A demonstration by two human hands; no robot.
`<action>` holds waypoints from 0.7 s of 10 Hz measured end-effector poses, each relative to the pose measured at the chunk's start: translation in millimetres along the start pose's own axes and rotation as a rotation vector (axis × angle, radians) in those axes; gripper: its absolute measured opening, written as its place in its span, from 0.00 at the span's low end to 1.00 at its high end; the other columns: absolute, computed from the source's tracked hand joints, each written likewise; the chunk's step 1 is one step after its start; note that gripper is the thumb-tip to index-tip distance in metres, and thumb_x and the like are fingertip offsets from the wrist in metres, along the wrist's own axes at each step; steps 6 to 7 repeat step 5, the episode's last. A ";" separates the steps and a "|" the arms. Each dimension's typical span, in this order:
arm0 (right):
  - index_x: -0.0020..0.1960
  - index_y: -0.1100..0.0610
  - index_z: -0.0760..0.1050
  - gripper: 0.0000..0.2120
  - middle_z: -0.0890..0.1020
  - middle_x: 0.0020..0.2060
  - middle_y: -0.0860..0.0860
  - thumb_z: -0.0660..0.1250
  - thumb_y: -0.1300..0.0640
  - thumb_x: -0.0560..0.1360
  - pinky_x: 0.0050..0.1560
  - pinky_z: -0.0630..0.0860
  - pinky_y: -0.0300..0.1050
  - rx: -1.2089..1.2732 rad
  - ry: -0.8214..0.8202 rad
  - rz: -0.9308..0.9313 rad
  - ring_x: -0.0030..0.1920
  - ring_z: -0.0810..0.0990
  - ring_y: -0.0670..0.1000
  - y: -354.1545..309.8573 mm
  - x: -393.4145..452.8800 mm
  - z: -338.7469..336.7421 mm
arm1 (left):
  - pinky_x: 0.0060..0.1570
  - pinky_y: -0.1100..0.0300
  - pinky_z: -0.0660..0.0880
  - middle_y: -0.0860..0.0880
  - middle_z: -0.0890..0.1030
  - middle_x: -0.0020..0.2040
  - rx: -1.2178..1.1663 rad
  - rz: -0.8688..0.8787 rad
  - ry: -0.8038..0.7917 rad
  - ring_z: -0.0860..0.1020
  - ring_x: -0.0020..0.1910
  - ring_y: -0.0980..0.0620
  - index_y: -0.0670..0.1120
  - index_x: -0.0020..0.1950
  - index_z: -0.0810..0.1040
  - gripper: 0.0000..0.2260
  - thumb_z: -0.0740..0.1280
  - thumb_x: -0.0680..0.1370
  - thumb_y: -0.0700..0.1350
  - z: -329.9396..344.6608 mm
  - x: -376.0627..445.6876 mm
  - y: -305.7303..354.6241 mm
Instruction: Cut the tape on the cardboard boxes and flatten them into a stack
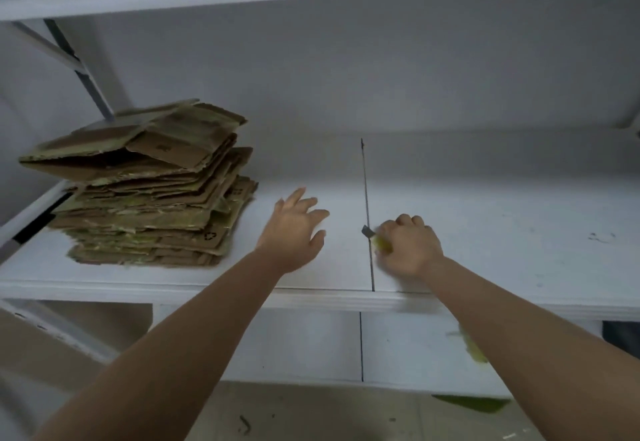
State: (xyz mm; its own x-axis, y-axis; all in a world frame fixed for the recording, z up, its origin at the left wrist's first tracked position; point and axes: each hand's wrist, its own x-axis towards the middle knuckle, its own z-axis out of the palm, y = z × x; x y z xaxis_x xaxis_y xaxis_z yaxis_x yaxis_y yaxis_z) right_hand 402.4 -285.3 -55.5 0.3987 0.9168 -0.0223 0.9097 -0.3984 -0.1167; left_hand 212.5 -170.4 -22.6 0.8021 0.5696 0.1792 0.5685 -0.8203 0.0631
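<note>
Cardboard boxes (149, 191), all flattened, sit in a messy stack on the left end of a white shelf (485, 225), top piece a bit lifted and lopsided. Just right of the stack the left hand (294, 229) hovers over the shelf with fingers spread loose, holding nothing. The right hand (408, 250) is curled tight round a yellow-handled cutter (375, 238) with its blade poking left, right at the dark seam (366, 198) in the shelf board.

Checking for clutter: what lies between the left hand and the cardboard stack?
Nothing: in the head view, only bare white shelf separates the left hand from the flattened cardboard stack.
</note>
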 end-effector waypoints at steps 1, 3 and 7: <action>0.65 0.53 0.69 0.20 0.73 0.59 0.56 0.57 0.46 0.77 0.57 0.67 0.48 0.045 0.008 0.004 0.61 0.69 0.57 -0.7 -0.7 -3.9 | 0.74 0.45 0.53 0.46 0.65 0.75 -0.002 -0.031 -0.011 0.52 0.77 0.46 0.49 0.72 0.70 0.20 0.60 0.80 0.49 -1.6 -3.1 5.8; 0.66 0.54 0.70 0.19 0.73 0.61 0.55 0.59 0.49 0.77 0.60 0.65 0.49 0.091 0.013 0.017 0.63 0.68 0.57 -17.6 -16.8 -13.5 | 0.74 0.46 0.55 0.45 0.66 0.74 -0.111 -0.105 0.004 0.54 0.77 0.45 0.49 0.72 0.70 0.20 0.61 0.80 0.49 -10.3 -20.1 7.6; 0.66 0.55 0.70 0.19 0.73 0.61 0.56 0.60 0.49 0.78 0.61 0.66 0.50 0.055 0.065 -0.055 0.63 0.69 0.58 -56.5 -39.9 -34.6 | 0.73 0.52 0.54 0.44 0.66 0.74 -0.199 -0.113 0.096 0.52 0.77 0.46 0.47 0.72 0.70 0.20 0.62 0.80 0.48 -34.4 -64.5 0.2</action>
